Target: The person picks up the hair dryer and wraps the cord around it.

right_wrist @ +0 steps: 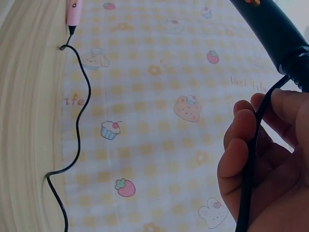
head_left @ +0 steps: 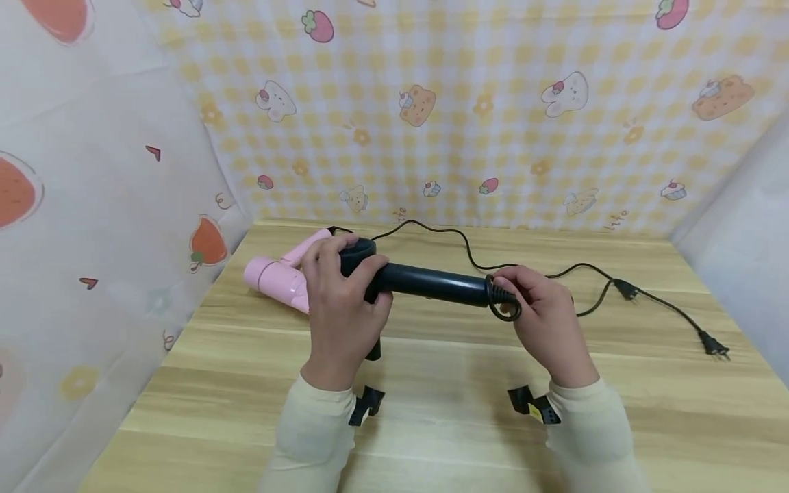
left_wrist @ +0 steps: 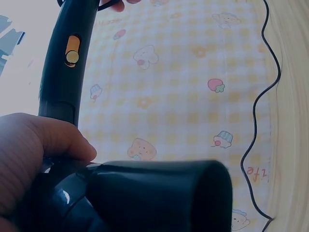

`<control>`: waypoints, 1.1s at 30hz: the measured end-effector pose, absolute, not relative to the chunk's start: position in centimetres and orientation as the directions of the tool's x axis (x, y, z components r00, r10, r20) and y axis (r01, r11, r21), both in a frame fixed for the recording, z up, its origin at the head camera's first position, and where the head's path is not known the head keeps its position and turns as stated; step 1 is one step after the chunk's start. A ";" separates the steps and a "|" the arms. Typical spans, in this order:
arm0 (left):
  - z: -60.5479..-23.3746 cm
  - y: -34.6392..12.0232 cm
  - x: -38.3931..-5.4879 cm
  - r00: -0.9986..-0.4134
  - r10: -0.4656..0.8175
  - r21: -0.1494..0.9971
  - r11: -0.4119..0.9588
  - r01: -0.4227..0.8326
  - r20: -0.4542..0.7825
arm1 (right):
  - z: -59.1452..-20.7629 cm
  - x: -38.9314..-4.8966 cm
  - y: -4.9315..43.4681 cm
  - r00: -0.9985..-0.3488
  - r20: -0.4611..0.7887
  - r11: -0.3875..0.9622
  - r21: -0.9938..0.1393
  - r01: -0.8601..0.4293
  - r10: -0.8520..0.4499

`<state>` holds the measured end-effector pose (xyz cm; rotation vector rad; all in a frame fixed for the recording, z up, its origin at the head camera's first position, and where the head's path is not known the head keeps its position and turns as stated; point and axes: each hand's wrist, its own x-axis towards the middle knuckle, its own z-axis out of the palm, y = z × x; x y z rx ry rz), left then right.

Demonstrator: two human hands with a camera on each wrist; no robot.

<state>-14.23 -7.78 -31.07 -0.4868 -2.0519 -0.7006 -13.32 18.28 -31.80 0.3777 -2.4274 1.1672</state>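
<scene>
My left hand (head_left: pixel 342 301) grips a dark hair dryer (head_left: pixel 437 284) around its head, holding it above the table with the handle pointing right. In the left wrist view the thumb (left_wrist: pixel 67 137) presses where the head meets the handle, and a switch (left_wrist: pixel 72 57) in an orange slot faces the camera. At the handle's end my right hand (head_left: pixel 545 322) holds the black cord (right_wrist: pixel 248 179) in curled fingers, close to the ribbed sleeve; a small loop of it hangs there. A pink hair dryer (head_left: pixel 283 282) lies left of the left hand, which partly hides it.
A long thin cord (head_left: pixel 465 239) winds along the back of the wooden table (head_left: pixel 444 383). Two black plugs, one nearer the back (head_left: pixel 625 289) and one nearer the edge (head_left: pixel 715 344), lie at the right. A patterned cloth (head_left: pixel 493 137) hangs behind the table.
</scene>
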 end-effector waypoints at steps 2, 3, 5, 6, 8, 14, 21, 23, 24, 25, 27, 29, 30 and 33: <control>-31.0 -7.7 -14.3 -0.526 0.072 0.292 0.764 0.575 0.847 | -32.0 -13.4 18.2 -0.862 0.502 0.620 -0.655 -0.431 -0.069; -30.9 -7.7 -14.3 -0.524 0.072 0.292 0.763 0.577 0.849 | -32.1 -13.5 18.1 -0.853 0.516 0.625 -0.643 -0.443 -0.074; -30.8 -7.6 -14.2 -0.519 0.076 0.287 0.761 0.582 0.851 | -32.2 -13.6 18.0 -0.833 0.546 0.631 -0.616 -0.472 -0.090; -30.8 -7.6 -14.2 -0.518 0.081 0.283 0.761 0.584 0.851 | -32.3 -13.6 18.0 -0.824 0.558 0.633 -0.604 -0.483 -0.096; -30.8 -7.4 -14.1 -0.517 0.091 0.277 0.759 0.590 0.851 | -32.4 -13.5 18.0 -0.813 0.573 0.641 -0.585 -0.496 -0.106; -31.0 -7.3 -14.1 -0.518 0.076 0.288 0.758 0.585 0.852 | -32.4 -13.4 17.9 -0.817 0.558 0.686 -0.539 -0.488 -0.142; -31.4 -8.2 -14.6 -0.522 0.001 0.341 0.756 0.559 0.853 | -32.3 -13.4 17.5 -0.812 0.515 0.689 -0.485 -0.539 -0.273; -31.5 -8.4 -14.7 -0.528 -0.016 0.352 0.762 0.544 0.849 | -32.2 -13.4 17.4 -0.810 0.497 0.688 -0.471 -0.553 -0.311; -31.6 -8.5 -14.8 -0.531 -0.023 0.356 0.766 0.535 0.847 | -32.2 -13.3 17.4 -0.813 0.480 0.689 -0.466 -0.555 -0.330; -31.6 -8.6 -14.9 -0.533 -0.027 0.356 0.771 0.528 0.846 | -32.1 -13.2 17.4 -0.817 0.457 0.692 -0.461 -0.555 -0.351; -31.7 -8.7 -15.0 -0.535 -0.031 0.355 0.780 0.515 0.844 | -31.9 -13.0 17.2 -0.825 0.409 0.696 -0.456 -0.554 -0.389; -31.9 -8.7 -15.2 -0.537 -0.032 0.352 0.787 0.506 0.843 | -31.7 -12.7 17.1 -0.835 0.359 0.705 -0.452 -0.547 -0.417; -32.0 -8.8 -15.3 -0.538 -0.032 0.351 0.790 0.502 0.842 | -31.6 -12.5 17.1 -0.837 0.339 0.709 -0.447 -0.546 -0.430; -32.2 -8.8 -15.5 -0.543 -0.032 0.347 0.799 0.490 0.839 | -31.1 -11.9 17.1 -0.831 0.308 0.710 -0.432 -0.555 -0.463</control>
